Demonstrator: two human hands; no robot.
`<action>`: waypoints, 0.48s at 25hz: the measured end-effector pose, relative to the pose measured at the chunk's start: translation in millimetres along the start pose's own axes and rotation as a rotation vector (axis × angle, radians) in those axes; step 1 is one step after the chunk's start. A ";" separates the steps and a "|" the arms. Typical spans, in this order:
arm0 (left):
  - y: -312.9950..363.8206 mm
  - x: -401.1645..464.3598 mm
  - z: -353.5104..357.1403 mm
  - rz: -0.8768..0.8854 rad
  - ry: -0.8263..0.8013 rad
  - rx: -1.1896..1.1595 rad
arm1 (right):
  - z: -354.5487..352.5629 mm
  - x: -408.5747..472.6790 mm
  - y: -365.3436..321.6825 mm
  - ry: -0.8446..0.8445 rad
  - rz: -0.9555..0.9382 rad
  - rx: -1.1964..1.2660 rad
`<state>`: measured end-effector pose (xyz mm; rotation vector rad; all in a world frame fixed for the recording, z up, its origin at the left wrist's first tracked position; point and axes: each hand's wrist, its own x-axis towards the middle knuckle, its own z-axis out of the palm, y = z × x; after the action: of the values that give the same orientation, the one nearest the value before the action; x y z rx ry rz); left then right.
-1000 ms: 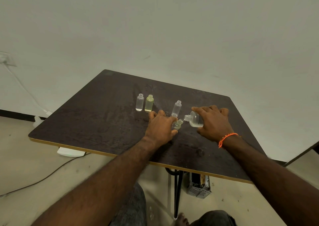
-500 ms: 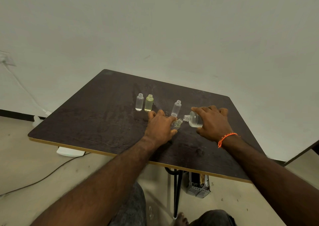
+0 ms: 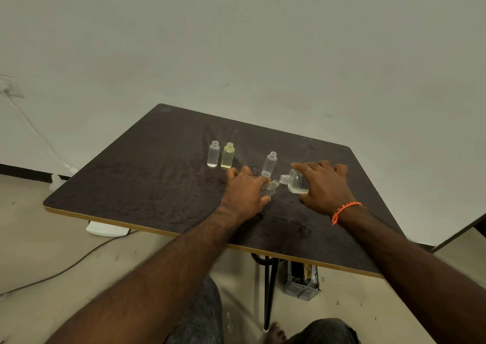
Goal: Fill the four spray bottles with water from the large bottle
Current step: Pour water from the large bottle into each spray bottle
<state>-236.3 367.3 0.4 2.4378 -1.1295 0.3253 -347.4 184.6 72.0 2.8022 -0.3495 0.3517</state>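
My right hand [image 3: 326,186] grips the large clear bottle [image 3: 295,183], tipped to the left with its neck down. Its mouth meets the open neck of a small clear spray bottle [image 3: 271,188], which my left hand [image 3: 246,189] holds tilted on the dark table [image 3: 157,180]. Most of that small bottle is hidden by my fingers. Just behind it another small clear bottle [image 3: 270,164] stands upright without a cap. Further left a clear bottle [image 3: 213,154] and a yellowish-green one [image 3: 228,156] stand side by side, both uncapped.
The table's front edge [image 3: 147,228] runs close under my forearms. On the floor lie a white flat device [image 3: 107,229] and a cable [image 3: 65,267] at the left, and a grey basket [image 3: 299,282] stands by the table leg [image 3: 268,291].
Both hands and the two touching bottles stay almost in place. The large bottle keeps its tilt toward the small one.
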 end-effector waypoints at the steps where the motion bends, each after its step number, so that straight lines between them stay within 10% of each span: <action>1: -0.1 -0.2 0.1 0.002 0.001 0.002 | 0.2 -0.2 -0.4 -0.002 -0.001 0.002; 12: -6.7 -0.9 5.1 -0.067 0.022 -0.019 | 6.0 -4.5 -12.4 -0.005 0.083 0.236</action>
<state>-231.6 369.3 -6.4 2.4432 -1.0345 0.3179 -347.1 195.1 62.0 3.0249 -0.4543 0.4306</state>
